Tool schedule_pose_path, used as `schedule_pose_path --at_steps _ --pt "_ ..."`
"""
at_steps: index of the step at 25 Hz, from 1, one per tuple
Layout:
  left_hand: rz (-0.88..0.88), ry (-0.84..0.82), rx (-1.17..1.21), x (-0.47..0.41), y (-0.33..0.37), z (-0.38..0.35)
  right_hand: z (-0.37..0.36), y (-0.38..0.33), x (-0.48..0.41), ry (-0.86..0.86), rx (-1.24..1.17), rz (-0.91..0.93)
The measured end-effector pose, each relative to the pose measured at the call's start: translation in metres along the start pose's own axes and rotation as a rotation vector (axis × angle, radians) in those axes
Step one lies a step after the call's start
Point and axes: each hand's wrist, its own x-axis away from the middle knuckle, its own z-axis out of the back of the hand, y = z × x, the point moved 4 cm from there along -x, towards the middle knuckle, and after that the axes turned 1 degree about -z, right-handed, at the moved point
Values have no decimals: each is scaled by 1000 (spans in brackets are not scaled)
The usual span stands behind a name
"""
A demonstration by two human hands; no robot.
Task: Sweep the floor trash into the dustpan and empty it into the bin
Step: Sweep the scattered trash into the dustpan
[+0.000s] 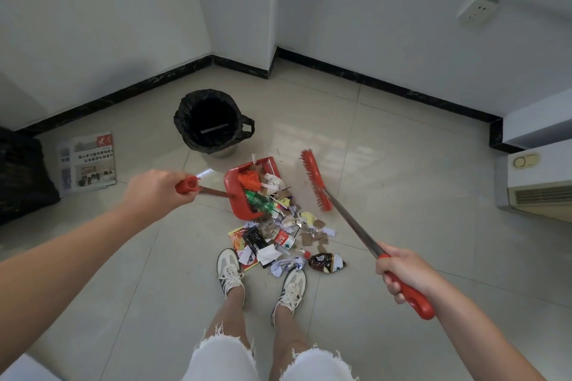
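My left hand [153, 190] grips the red handle of a red dustpan [236, 176] that rests on the tiled floor, partly filled with paper scraps, an orange bag and a green bottle [258, 201]. My right hand [402, 271] grips the red grip of a broom whose red brush head [314, 179] hovers just right of the pan. A trash pile [278, 241] of wrappers, cardboard bits, crumpled paper and a crushed bottle spreads from the pan's mouth towards my shoes. The bin [213, 124], lined with a black bag, stands behind the dustpan.
A newspaper [88, 162] lies on the floor at the left, beside a black bag [21, 176]. White walls with a black skirting form a corner behind the bin. A beige appliance [538, 185] stands at the right edge. My feet stand at the pile's near side.
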Motion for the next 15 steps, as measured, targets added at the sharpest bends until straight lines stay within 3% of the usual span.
schedule_pose_path --at_steps 5,15 --pt "4 60 10 29 -1 47 8 11 -18 19 71 -43" --pt "-122 213 33 55 67 151 40 -12 -12 -31 182 -159"
